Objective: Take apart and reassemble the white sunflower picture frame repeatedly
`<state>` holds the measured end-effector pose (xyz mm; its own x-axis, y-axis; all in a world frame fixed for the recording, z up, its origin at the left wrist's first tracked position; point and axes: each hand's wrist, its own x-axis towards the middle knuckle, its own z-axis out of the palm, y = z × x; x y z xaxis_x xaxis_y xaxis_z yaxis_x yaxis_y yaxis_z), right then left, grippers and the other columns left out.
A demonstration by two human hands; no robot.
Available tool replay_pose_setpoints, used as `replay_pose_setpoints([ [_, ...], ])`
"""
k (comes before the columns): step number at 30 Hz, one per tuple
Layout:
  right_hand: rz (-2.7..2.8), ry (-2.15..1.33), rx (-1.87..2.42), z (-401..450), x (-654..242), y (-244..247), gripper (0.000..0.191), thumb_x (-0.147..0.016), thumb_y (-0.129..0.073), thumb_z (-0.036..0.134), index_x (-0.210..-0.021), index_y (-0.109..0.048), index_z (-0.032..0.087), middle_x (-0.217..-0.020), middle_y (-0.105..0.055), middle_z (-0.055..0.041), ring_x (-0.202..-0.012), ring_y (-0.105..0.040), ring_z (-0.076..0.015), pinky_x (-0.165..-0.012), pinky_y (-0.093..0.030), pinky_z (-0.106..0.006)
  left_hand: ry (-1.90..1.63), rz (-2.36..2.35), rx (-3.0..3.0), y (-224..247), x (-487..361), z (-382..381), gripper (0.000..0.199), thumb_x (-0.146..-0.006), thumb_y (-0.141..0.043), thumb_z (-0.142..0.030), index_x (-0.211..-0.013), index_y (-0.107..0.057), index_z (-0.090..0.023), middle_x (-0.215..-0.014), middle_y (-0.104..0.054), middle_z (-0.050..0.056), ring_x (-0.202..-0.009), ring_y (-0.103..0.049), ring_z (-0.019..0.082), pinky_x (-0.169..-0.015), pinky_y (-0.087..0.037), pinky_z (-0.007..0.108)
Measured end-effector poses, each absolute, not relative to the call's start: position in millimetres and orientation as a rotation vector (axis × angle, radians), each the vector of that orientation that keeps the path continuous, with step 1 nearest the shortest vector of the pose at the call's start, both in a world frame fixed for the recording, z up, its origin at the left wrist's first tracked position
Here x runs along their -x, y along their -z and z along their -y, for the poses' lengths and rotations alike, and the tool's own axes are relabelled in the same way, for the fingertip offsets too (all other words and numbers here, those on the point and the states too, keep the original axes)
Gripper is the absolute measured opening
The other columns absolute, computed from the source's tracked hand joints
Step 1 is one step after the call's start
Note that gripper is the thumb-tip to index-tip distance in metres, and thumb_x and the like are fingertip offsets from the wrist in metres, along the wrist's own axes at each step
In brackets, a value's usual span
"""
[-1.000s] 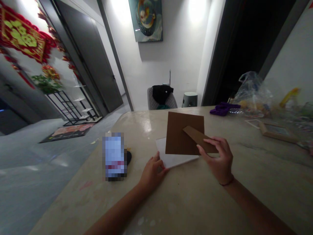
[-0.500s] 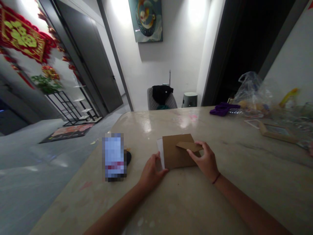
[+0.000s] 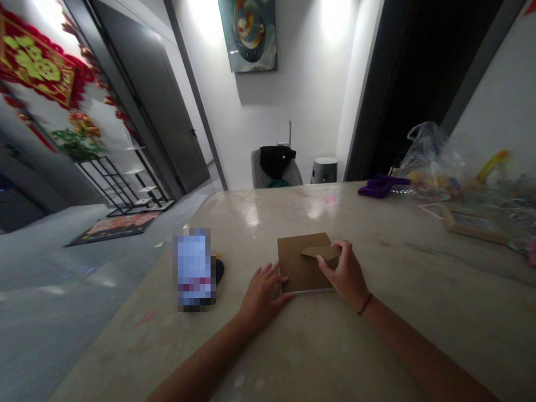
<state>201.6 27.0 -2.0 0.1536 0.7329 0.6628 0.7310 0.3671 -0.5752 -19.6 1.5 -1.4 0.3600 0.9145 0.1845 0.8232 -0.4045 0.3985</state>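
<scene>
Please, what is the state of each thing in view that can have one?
Brown board, lying over a white piece
Stand flap, raised, pinched by right hand
Left hand, touching the board
Phone, screen lit
Wooden frame, lying down
Purple cloth, bunched up
Black garment, draped over chair

the head view looks forward, down across a table [image 3: 310, 340].
</scene>
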Motion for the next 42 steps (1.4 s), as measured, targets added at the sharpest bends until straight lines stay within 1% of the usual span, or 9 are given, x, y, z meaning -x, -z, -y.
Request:
replay_pose_setpoints([
  [3, 1.562, -0.049, 1.346, -25, -198, 5, 0.038, -0.074, -0.054, 0.042, -0.1, -0.038, 0.018, -0.091, -0.055, -0.0107, -0.082, -0.057, -0.024, -0.071, -0.05, -0.039, -0.537, -1.659, -2.357, -2, 17, 0, 0.041, -0.066, -0.066, -0.046, -0.1, -0.062, -0.022, -0.141, -0.035, 0.011, -0.131, -0.028, 0.032, -0.105, -0.021, 0.053],
  [8, 1.583, -0.087, 1.306, -19, -191, 11, 0.037, -0.074, -0.056, 0.041, -0.099, -0.039, 0.02, -0.092, -0.056, -0.0102, -0.086, -0.058, -0.0236, -0.074, -0.05, -0.038, -0.464, -1.765, -2.32, -3, 16, 2, 0.076, -0.063, -0.062, -0.059, -0.128, -0.042, -0.023, -0.136, -0.042, 0.014, -0.13, -0.028, 0.035, -0.104, -0.018, 0.058],
  [12, 1.571, -0.123, 1.309, -16, -188, 14, 0.037, -0.073, -0.058, 0.042, -0.097, -0.041, 0.02, -0.092, -0.058, -0.0094, -0.086, -0.059, -0.0231, -0.075, -0.05, -0.038, -0.408, -1.81, -2.355, 0, 15, 1, 0.087, -0.061, -0.057, -0.067, -0.131, -0.04, -0.018, -0.143, -0.029, 0.017, -0.132, -0.02, 0.037, -0.105, -0.016, 0.057],
  [19, 1.63, -0.282, 1.214, -27, -211, 15, 0.065, -0.065, -0.066, 0.05, -0.116, -0.039, 0.02, -0.104, -0.059, -0.0107, -0.102, -0.055, -0.0251, -0.09, -0.045, -0.044, -0.445, -1.708, -2.409, -2, 18, -1, 0.086, -0.062, -0.057, -0.065, -0.129, -0.04, -0.013, -0.142, -0.03, 0.017, -0.131, -0.027, 0.031, -0.107, -0.02, 0.051],
  [25, 2.036, -0.405, 1.137, -50, -234, 28, 0.075, -0.066, -0.064, 0.053, -0.129, -0.04, 0.021, -0.138, -0.037, -0.0146, -0.129, -0.03, -0.0293, -0.104, -0.026, -0.051, -0.483, -1.603, -2.455, -4, 22, -3, 0.083, -0.063, -0.057, -0.064, -0.127, -0.041, -0.013, -0.139, -0.036, 0.016, -0.127, -0.035, 0.029, -0.106, -0.026, 0.047],
  [28, 2.154, -0.405, 1.155, -53, -233, 34, 0.072, -0.068, -0.062, 0.054, -0.129, -0.043, 0.021, -0.142, -0.031, -0.0149, -0.132, -0.024, -0.0308, -0.105, -0.02, -0.055, -0.521, -1.582, -2.485, -1, 23, -4, 0.081, -0.064, -0.056, -0.065, -0.126, -0.042, -0.014, -0.139, -0.037, 0.016, -0.127, -0.035, 0.029, -0.106, -0.026, 0.047],
  [32, 2.185, -0.386, 1.099, -57, -228, 35, 0.061, -0.068, -0.062, 0.054, -0.116, -0.055, 0.017, -0.137, -0.038, -0.0159, -0.132, -0.025, -0.0305, -0.106, -0.017, -0.055, -0.498, -1.553, -2.508, 3, 23, -5, 0.082, -0.065, -0.053, -0.067, -0.126, -0.041, -0.013, -0.141, -0.033, 0.017, -0.13, -0.03, 0.03, -0.107, -0.024, 0.049],
  [38, 2.121, -0.47, 1.028, -67, -227, 39, 0.061, -0.067, -0.065, 0.05, -0.118, -0.052, 0.02, -0.124, -0.053, -0.0133, -0.121, -0.043, -0.0271, -0.099, -0.036, -0.046, -0.437, -1.522, -2.508, 5, 24, -5, 0.084, -0.069, -0.047, -0.068, -0.132, -0.033, -0.015, -0.144, -0.025, 0.017, -0.132, -0.024, 0.03, -0.107, -0.021, 0.05],
  [42, 2.161, -0.347, 1.028, -72, -222, 35, 0.056, -0.066, -0.065, 0.051, -0.114, -0.056, 0.023, -0.114, -0.057, -0.01, -0.108, -0.05, -0.0253, -0.094, -0.039, -0.045, -0.362, -1.517, -2.501, -1, 23, -4, 0.081, -0.07, -0.046, -0.068, -0.136, -0.031, -0.023, -0.147, -0.02, 0.013, -0.133, -0.022, 0.029, -0.107, -0.018, 0.05],
])
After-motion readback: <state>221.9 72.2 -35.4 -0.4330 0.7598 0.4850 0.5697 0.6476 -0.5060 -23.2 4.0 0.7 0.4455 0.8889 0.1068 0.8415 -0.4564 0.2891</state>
